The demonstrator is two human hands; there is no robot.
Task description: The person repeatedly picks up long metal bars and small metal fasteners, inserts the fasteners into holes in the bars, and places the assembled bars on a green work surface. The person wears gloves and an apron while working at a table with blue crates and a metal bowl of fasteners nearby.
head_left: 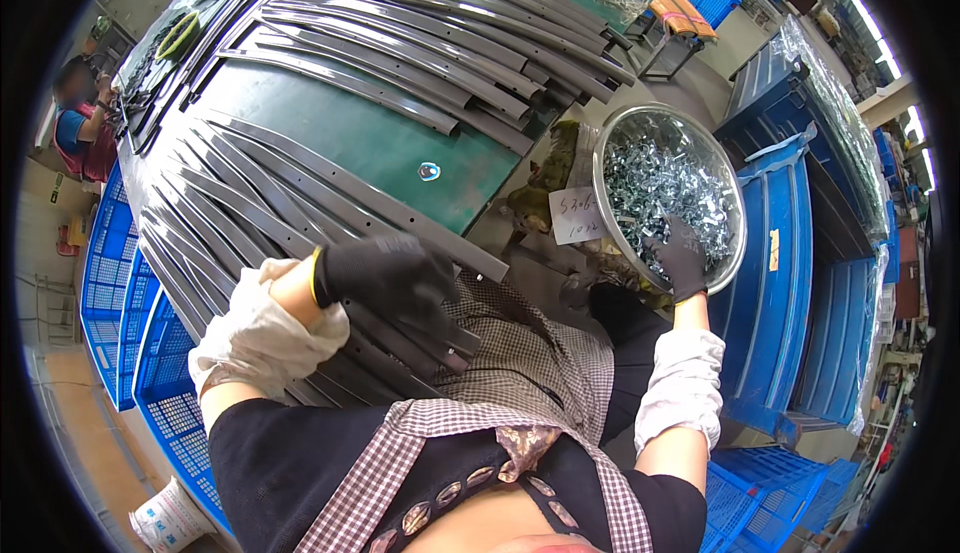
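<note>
My left hand (388, 275), in a black glove, is curled above the ends of the long dark strips (300, 185) at the near side of the table. Its fingers bend downward, and what they hold, if anything, is hidden. My right hand (682, 261), also gloved in black, reaches into a round metal bowl (738, 243) on the right. Its fingers are apart and touch the pile of small shiny metal clips (665, 178) inside. The strips near my left hand have small holes along them.
More dark strips (420, 28) lie across the far part of the green table (330, 103). A handwritten paper (578, 215) hangs beside the bowl. Blue metal bins (770, 283) stand at right, blue plastic crates (180, 393) at left. Another person (82, 128) is at the far left.
</note>
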